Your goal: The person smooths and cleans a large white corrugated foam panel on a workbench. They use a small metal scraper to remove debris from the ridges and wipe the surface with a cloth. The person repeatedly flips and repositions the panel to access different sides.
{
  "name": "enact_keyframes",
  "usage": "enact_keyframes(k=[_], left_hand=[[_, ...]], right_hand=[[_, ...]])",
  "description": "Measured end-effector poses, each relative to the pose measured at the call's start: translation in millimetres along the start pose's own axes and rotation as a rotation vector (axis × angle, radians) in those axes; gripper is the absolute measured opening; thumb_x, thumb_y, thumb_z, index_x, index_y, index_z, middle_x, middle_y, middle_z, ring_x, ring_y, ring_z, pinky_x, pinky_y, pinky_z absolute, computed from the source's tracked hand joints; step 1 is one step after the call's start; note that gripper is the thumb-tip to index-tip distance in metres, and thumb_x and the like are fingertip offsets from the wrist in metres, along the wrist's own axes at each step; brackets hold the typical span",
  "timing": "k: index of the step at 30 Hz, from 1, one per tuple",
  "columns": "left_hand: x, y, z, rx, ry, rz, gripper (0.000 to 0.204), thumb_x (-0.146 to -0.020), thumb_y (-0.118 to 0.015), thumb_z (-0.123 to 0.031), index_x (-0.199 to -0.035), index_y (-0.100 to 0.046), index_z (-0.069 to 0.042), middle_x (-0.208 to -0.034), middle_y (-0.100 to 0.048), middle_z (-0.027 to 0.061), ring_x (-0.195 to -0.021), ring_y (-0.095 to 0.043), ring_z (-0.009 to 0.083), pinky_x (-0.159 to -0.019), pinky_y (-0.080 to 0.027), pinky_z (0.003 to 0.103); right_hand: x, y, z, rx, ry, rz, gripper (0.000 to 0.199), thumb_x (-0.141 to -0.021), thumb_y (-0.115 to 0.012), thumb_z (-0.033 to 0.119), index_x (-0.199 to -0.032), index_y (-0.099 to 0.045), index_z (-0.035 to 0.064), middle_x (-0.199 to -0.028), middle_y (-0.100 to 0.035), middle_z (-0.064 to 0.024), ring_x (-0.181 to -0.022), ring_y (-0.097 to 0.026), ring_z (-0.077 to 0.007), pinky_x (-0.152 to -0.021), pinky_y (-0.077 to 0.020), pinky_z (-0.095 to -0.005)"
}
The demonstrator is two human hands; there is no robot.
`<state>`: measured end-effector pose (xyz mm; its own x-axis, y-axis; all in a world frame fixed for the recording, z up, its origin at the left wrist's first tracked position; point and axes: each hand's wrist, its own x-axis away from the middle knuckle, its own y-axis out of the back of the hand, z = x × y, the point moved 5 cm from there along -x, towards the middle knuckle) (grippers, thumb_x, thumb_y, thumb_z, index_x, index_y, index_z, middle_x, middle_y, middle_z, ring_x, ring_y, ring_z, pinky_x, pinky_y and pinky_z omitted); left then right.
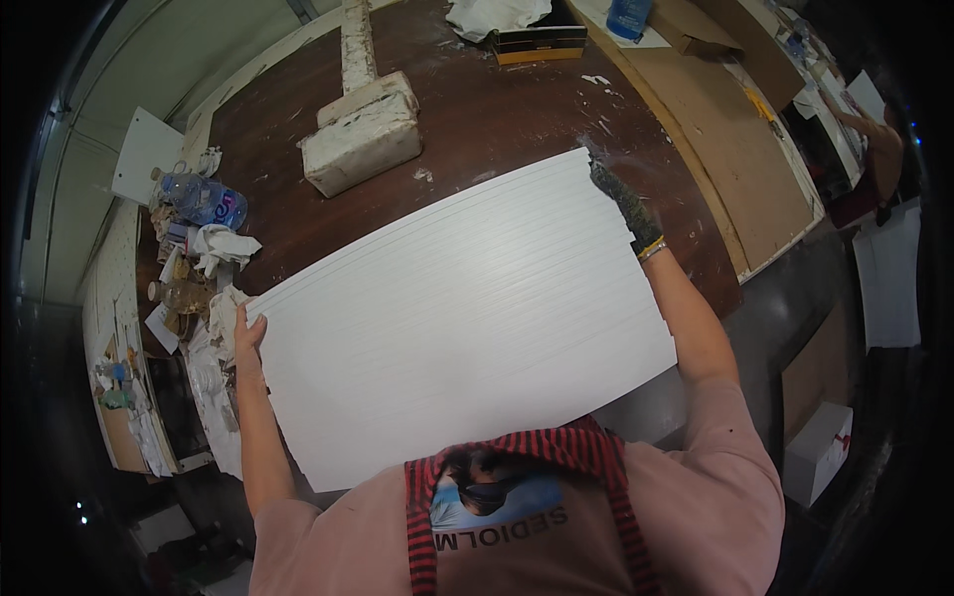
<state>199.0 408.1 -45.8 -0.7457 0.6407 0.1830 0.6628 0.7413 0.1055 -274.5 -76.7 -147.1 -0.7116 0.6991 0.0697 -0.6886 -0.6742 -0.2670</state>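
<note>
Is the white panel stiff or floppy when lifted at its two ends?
Probably stiff: the white panel stays flat between the left hand and gloved right hand. Its smooth face may be slippery. Likely awkward, being wide.

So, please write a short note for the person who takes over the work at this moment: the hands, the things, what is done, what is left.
Left hand: bare, gripping the left edge of the white panel.
Right hand: gloved, gripping the far right corner.
Panel: large, held over the brown table, hiding the near table edge; whether it rests on the table cannot be told.
White block lies beyond it; bottles and rags at the left.
Done: panel is in both hands.
Left: panel is not yet released.
</note>
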Motion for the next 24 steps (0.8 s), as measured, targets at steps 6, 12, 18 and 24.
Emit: enact_keyframes(k=[6,12,18,24], left_hand=[[109.6,9.8,31.0,0.049,0.047,-0.348,0.058,-0.089,-0.065,-0.013,-0.142,-0.044,0.0,-0.133,-0.055,0.0119,-0.121,-0.053,0.0211,-0.107,-0.039,0.032],[217.7,-9.7,52.0,0.132,0.03,-0.5,0.064,-0.089,-0.065,-0.015,-0.145,-0.039,0.0,-0.133,-0.054,0.0144,-0.121,-0.054,0.0236,-0.107,-0.041,0.035],[281.3,-8.9,68.0,0.106,0.078,-0.753,0.063,-0.093,-0.065,-0.018,-0.148,-0.04,0.0,-0.134,-0.055,0.0172,-0.122,-0.054,0.0267,-0.109,-0.039,0.036],[289.2,-4.7,70.3,-0.011,0.159,-0.852,0.071,-0.096,-0.064,-0.026,-0.152,-0.033,0.005,-0.141,-0.052,0.0195,-0.127,-0.052,0.0288,-0.111,-0.037,0.036]], right_hand=[[-79.6,-27.8,1.7,-0.108,-0.077,0.176,0.056,-0.108,-0.046,0.033,-0.153,-0.036,-0.0001,-0.15,-0.047,-0.0128,-0.132,-0.049,-0.02,-0.114,-0.0383,-0.0352],[-138.9,-106.8,12.5,-0.053,-0.184,0.471,0.057,-0.108,-0.045,0.035,-0.152,-0.036,-0.0009,-0.15,-0.048,-0.0132,-0.134,-0.049,-0.0218,-0.116,-0.0379,-0.0365],[-157.2,-188.9,20.3,0.185,-0.253,0.729,0.06,-0.107,-0.046,0.039,-0.152,-0.038,-0.0004,-0.146,-0.051,-0.0118,-0.131,-0.051,-0.0213,-0.114,-0.039,-0.0359],[-154.1,-156.8,28.6,0.209,-0.283,0.66,0.062,-0.107,-0.046,0.043,-0.151,-0.041,0.0002,-0.142,-0.054,-0.0104,-0.128,-0.053,-0.0208,-0.112,-0.0402,-0.0353]])
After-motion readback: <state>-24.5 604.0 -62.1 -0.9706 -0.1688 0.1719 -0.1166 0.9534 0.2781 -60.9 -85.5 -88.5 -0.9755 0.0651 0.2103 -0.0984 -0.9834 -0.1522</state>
